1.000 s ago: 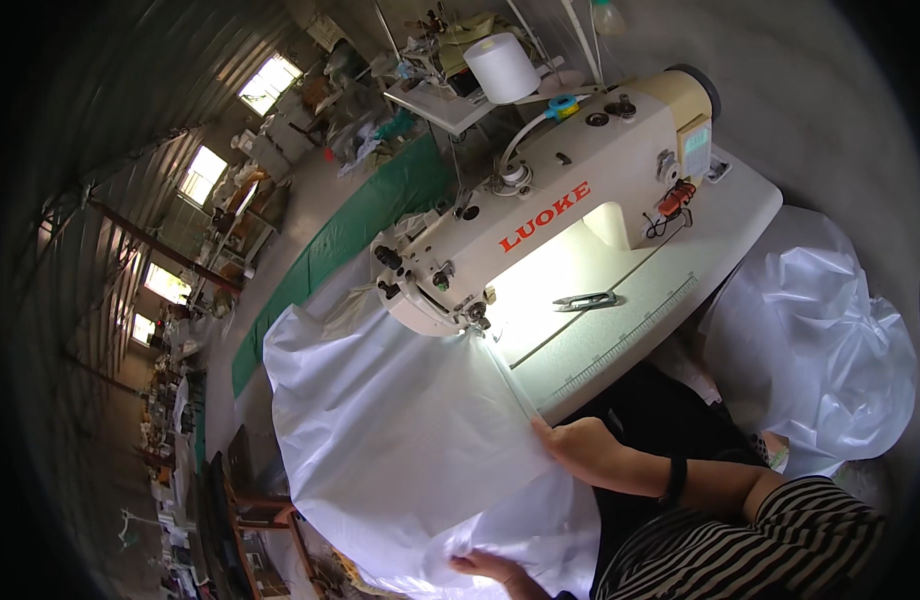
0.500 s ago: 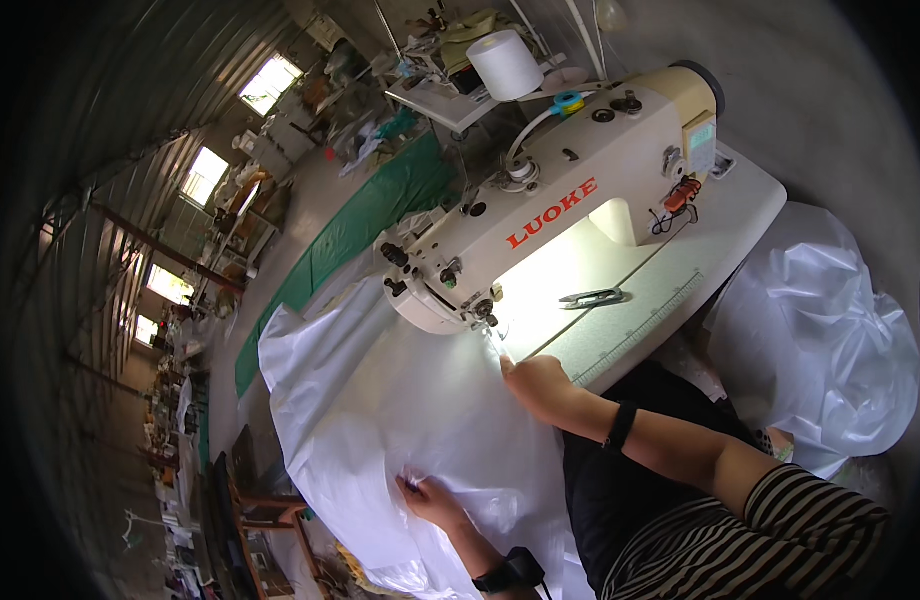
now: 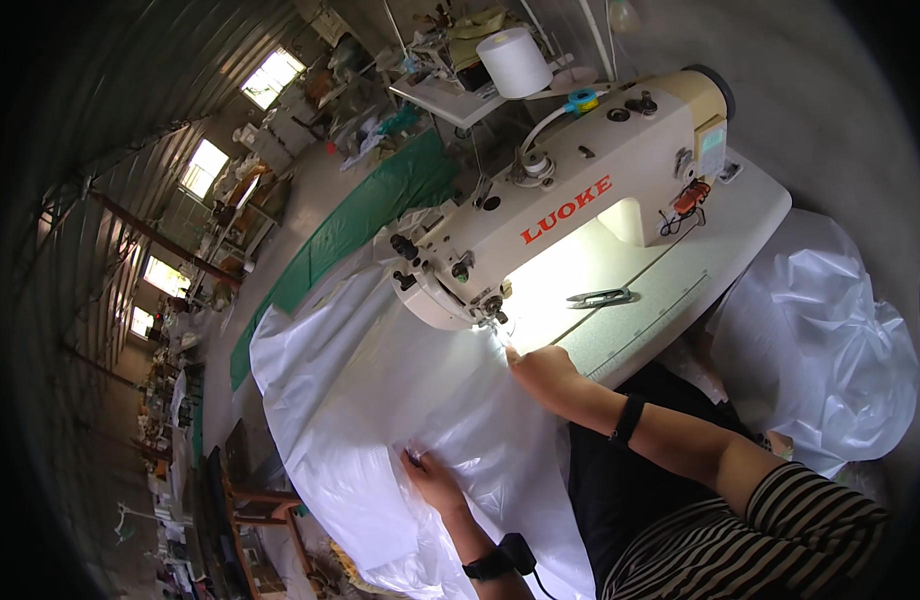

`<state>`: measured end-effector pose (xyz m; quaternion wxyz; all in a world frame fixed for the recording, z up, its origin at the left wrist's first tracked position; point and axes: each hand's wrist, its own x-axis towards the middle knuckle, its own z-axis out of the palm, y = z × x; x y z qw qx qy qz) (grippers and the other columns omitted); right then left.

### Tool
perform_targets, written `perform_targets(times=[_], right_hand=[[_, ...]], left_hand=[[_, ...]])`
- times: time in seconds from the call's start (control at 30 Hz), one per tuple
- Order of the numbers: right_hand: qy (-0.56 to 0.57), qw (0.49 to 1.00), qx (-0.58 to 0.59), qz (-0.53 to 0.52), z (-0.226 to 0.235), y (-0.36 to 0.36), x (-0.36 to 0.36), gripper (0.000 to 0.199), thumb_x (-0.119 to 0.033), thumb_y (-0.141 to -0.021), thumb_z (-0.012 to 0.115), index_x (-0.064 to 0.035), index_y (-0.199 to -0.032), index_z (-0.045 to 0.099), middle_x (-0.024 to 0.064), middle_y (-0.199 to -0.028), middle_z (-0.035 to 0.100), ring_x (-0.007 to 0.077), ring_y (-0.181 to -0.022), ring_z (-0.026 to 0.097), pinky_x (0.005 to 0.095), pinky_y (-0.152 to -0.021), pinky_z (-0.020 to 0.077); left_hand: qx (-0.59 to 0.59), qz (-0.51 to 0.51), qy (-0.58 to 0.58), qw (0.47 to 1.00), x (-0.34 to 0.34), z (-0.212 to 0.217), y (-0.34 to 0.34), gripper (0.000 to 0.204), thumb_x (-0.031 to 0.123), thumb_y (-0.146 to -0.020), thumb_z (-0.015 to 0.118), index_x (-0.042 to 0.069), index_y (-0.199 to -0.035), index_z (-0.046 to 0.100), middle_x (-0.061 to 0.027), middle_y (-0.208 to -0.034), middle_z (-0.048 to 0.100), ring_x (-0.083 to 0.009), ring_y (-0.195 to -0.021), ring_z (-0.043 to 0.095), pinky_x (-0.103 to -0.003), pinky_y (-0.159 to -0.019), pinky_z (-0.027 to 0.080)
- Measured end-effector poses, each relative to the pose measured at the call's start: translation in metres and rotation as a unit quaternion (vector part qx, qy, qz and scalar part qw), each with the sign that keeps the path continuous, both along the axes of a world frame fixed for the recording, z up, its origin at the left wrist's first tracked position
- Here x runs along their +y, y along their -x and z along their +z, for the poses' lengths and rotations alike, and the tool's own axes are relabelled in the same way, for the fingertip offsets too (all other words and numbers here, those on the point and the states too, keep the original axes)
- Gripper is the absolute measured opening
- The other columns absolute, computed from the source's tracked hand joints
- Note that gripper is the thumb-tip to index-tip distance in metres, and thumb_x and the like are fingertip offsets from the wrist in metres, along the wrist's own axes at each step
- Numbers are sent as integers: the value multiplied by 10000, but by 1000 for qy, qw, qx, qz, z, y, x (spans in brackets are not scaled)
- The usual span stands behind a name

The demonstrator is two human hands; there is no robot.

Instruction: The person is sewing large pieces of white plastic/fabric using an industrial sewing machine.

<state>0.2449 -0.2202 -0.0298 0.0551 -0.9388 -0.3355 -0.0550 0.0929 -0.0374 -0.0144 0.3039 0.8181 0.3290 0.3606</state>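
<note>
A large white plastic-like sheet [image 3: 370,400] drapes over the near left side of the sewing machine [image 3: 580,190] and runs under its lit needle area. Close to the presser foot, my right hand [image 3: 545,374] is closed in a pinch on the sheet's edge. My left hand [image 3: 437,484] lies lower on the sheet, its fingers curled on a fold; a small dark spot shows at the fingertips, too small to name. Metal thread snips [image 3: 602,299] rest on the machine bed [image 3: 670,290], right of the needle.
A white thread cone [image 3: 514,64] stands behind the machine. More crumpled white sheeting [image 3: 815,340] bulges at the right, beside the bed. Green cloth [image 3: 355,230] stretches along the floor beyond. A wooden stool [image 3: 265,510] stands at the lower left.
My left hand has shifted slightly up the sheet, toward the machine. My right hand stays by the presser foot. The whole view has moved a little.
</note>
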Motion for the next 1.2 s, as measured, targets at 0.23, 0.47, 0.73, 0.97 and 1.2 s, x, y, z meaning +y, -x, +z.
perform_targets(times=[0.23,0.47,0.73,0.97,1.2], right_hand=[[-10,1000,-4,4,-4,-7,3,528,-71,-839,575,15,-1351,477,7,-611,611,182,-530,634,319,-404,445],[0,1000,-2,11,-6,-8,5,502,-62,-854,554,24,-1343,478,25,-635,630,203,-567,651,328,-433,464],[-139,987,78,30,-1,9,-20,457,-57,-849,560,70,-1284,507,61,-686,663,222,-636,681,353,-515,515],[-205,971,117,38,11,27,-42,441,-84,-859,549,53,-1275,501,114,-707,670,285,-663,680,385,-602,533],[-392,863,314,49,5,68,-80,554,-188,-884,644,-25,-1365,421,107,-720,672,224,-600,660,333,-563,511]], left_hand=[[32,-23,53,998,13,-10,-7,398,199,-965,449,-84,-1243,482,-227,-1086,610,-335,-925,568,-395,-877,446],[47,-26,78,995,10,-6,-6,418,228,-978,449,-83,-1257,481,-240,-1145,596,-347,-1019,572,-393,-954,423],[23,8,-313,949,-59,10,52,363,53,-814,691,24,-1156,573,-178,-1096,603,-386,-963,589,-459,-857,471],[138,-155,-260,943,-110,-26,72,276,107,-770,744,98,-1025,640,-87,-923,624,-284,-885,619,-398,-797,470],[104,-336,-25,936,-139,-28,86,87,-4,-806,694,18,-883,661,-119,-900,679,-306,-813,660,-367,-724,522]])
